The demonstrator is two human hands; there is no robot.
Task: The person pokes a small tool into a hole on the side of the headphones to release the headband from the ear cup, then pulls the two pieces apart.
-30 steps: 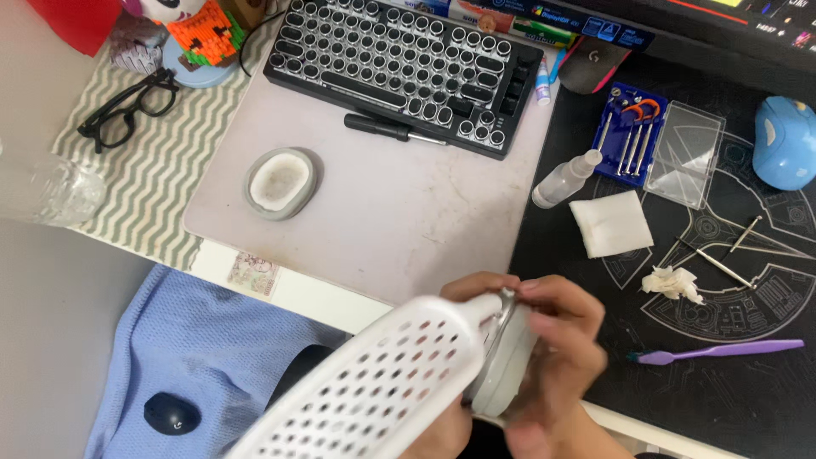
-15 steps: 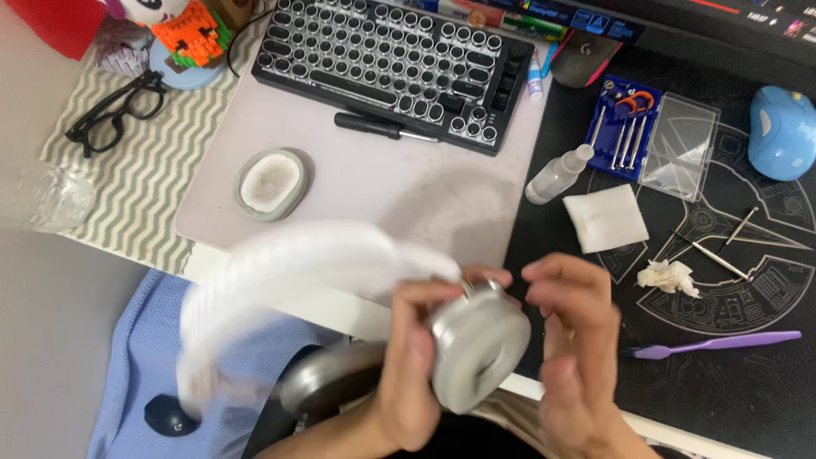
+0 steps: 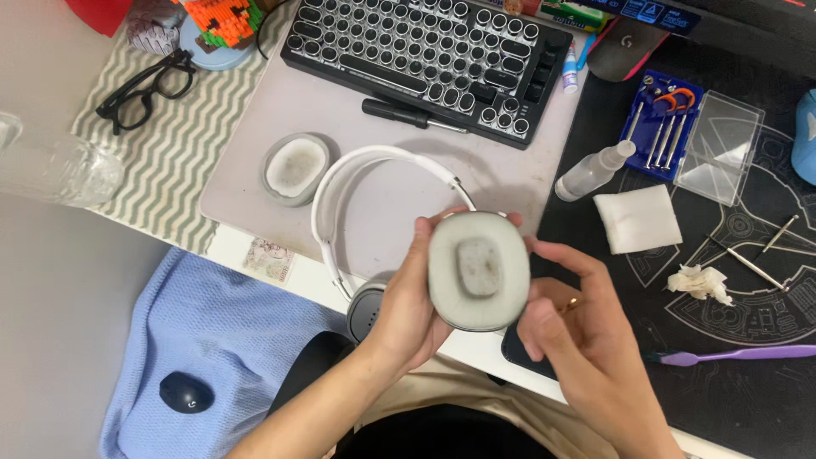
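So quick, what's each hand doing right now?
Left hand: closed on the headphone ear cup, gripping its left side.
Right hand: fingers on the cup's right edge, steadying it.

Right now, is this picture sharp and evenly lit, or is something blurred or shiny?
Head view: the ear cup between the left hand and right hand is sharp; light is soft and even, shadows faint; the clear plastic bottle at the left edge looks smeared and shiny.
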